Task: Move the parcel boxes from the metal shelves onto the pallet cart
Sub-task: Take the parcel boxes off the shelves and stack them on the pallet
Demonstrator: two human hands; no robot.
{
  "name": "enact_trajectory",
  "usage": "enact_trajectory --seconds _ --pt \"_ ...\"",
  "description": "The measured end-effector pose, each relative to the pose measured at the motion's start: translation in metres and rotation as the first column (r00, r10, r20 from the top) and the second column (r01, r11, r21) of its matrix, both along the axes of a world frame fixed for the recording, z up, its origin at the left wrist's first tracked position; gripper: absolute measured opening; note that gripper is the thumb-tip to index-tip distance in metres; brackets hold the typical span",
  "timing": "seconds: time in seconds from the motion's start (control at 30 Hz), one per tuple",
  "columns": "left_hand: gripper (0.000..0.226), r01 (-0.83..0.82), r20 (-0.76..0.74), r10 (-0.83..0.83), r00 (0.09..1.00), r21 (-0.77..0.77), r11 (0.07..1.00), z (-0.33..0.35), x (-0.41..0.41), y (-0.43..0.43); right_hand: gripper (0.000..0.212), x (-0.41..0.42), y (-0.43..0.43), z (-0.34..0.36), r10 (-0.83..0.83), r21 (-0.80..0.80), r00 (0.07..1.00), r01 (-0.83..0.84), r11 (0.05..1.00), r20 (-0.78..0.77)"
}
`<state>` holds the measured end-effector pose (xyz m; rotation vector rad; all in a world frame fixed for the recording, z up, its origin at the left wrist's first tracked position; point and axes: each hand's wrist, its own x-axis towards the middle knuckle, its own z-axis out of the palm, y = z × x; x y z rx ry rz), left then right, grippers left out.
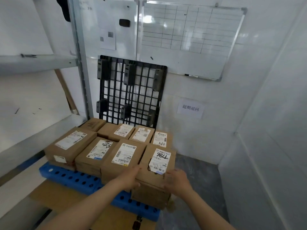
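Several brown parcel boxes with white labels stand in rows on the blue pallet cart point(71, 177). The front right box point(157, 165), with a torn label reading 7786, sits on top of another box. My left hand point(131, 178) holds its left near corner, fingers along the side. My right hand point(177, 180) holds its right near edge. Beside it stand the middle box point(123, 156) and a box marked in black pen point(96, 153).
White metal shelves point(38, 62) run along the left, bare. A black plastic pallet point(131, 92) leans upright on the wall behind the boxes. Whiteboards point(191, 39) hang above. Flat cardboard point(54, 195) lies under the cart. Grey floor point(196, 188) lies to the right.
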<state>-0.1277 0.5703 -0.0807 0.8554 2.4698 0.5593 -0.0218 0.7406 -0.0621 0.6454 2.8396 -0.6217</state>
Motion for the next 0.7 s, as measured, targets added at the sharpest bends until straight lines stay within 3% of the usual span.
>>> enact_trajectory --seconds 0.07,0.2,0.43,0.53,0.7 --pt "0.062 -0.051 -0.018 0.052 0.998 0.054 0.997 0.006 0.002 -0.003 0.050 -0.002 0.001 0.006 0.033 0.030 0.997 -0.031 0.999 -0.069" --pt "0.056 -0.174 -0.101 0.183 0.978 0.089 0.981 0.021 0.012 -0.015 0.057 0.002 -0.006 0.025 0.062 -0.120 0.987 -0.081 0.990 -0.151" --pt "0.055 -0.415 -0.122 0.428 0.895 0.121 0.902 0.025 0.051 -0.082 0.041 -0.002 -0.045 0.031 0.317 -0.099 0.935 -0.335 0.937 -0.162" --pt "0.051 -0.542 -0.136 0.551 0.823 0.102 0.834 0.025 0.075 -0.117 0.032 -0.001 -0.076 0.027 0.464 -0.087 0.870 -0.482 0.872 -0.167" --pt "0.032 -0.643 -0.126 0.650 0.750 0.093 0.760 0.027 0.116 -0.181 0.048 -0.003 -0.140 0.032 0.600 -0.165 0.782 -0.623 0.765 -0.171"
